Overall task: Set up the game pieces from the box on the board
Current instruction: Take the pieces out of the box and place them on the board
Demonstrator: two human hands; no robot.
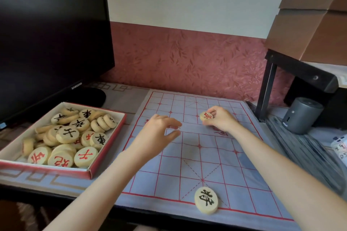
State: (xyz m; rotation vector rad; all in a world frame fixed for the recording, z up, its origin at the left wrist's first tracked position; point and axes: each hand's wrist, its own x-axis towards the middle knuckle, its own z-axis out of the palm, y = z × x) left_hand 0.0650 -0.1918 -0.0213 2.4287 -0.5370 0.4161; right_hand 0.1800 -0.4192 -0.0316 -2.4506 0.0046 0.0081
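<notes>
A pale cloth board with a red grid covers the desk in front of me. One round wooden piece with a black character lies at the board's near edge, in the middle. My right hand hovers over the far half and pinches a piece with a red character, face tilted toward me. My left hand hangs over the board's left middle, fingers loosely curled, holding nothing. The red-rimmed box at the left holds several more red and black pieces.
A dark monitor stands behind the box at the left. A black shelf frame with a cardboard box on top stands at the right. A grey cylinder and a stack of flat items sit beside the board's right edge.
</notes>
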